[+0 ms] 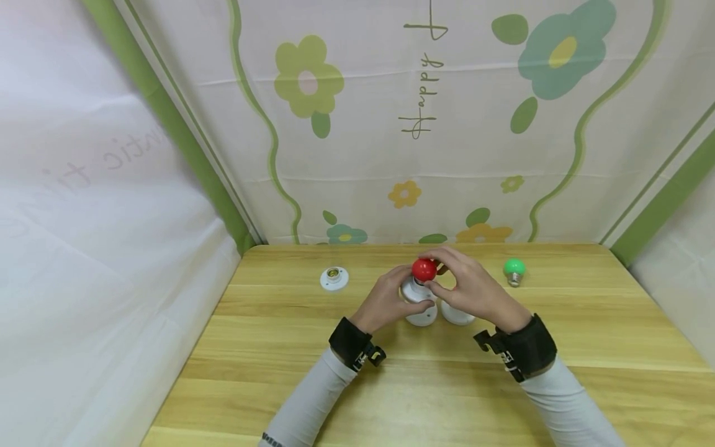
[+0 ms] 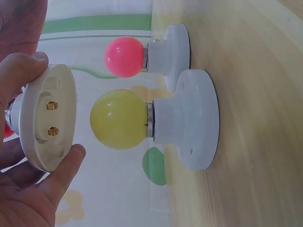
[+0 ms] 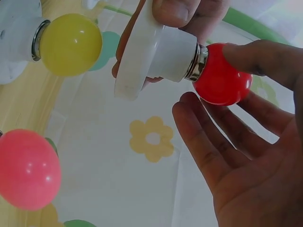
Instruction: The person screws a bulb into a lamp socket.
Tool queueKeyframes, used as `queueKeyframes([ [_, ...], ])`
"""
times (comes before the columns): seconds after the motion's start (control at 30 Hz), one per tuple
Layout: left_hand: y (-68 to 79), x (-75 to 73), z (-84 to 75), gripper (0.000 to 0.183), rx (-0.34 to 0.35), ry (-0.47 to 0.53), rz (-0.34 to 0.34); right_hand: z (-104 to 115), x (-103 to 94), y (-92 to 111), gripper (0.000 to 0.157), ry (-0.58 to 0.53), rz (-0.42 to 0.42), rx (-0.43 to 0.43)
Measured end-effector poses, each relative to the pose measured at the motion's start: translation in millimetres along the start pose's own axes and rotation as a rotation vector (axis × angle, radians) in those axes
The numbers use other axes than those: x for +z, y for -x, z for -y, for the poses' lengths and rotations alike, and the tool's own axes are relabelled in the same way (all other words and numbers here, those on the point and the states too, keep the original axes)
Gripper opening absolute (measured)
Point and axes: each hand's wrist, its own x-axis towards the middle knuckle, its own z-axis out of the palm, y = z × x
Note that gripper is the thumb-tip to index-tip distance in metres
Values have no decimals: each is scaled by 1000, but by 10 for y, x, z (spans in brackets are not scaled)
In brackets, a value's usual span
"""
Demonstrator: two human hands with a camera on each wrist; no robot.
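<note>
My left hand [image 1: 384,302] holds a white round lamp holder [image 3: 137,61] by the rim of its base, raised above the table. In the left wrist view the underside [image 2: 61,116] of that base shows two brass terminals. A red bulb [image 1: 424,270] sits in its socket, a band of its metal screw cap [image 3: 199,64] showing at the socket's mouth. My right hand [image 1: 475,287] pinches the red bulb between thumb and fingers. Right beside the raised holder, a yellow bulb [image 2: 119,119] stands upright in a white lamp holder [image 2: 196,118] on the table.
Behind the yellow bulb, a pinkish-red bulb [image 2: 124,56] stands in another white holder [image 2: 177,56]. An empty lamp holder [image 1: 334,279] lies at the back left of the wooden table [image 1: 268,347]. At the back right lies a loose green bulb [image 1: 514,267]. A patterned curtain [image 1: 357,149] hangs behind.
</note>
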Motion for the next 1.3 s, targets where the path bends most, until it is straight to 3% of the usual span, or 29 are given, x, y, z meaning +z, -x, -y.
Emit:
queueKeyframes([
  [0.23, 1, 2, -8, 64, -10, 7, 5, 1, -5, 3, 49, 35, 6, 59],
  [0.47, 3, 0, -12, 62, 3, -8, 4, 22, -28, 12, 61, 29, 62, 113],
  [0.6, 2, -5, -23, 62, 9, -6, 4, 27, -49, 19, 64, 29, 87, 93],
  [0.9, 0, 5, -34, 63, 3, 24, 7, 12, -68, 22, 49, -28, 61, 7],
  [1.3, 2, 6, -33, 64, 15, 12, 17, -8, -41, 21, 46, 27, 13, -6],
])
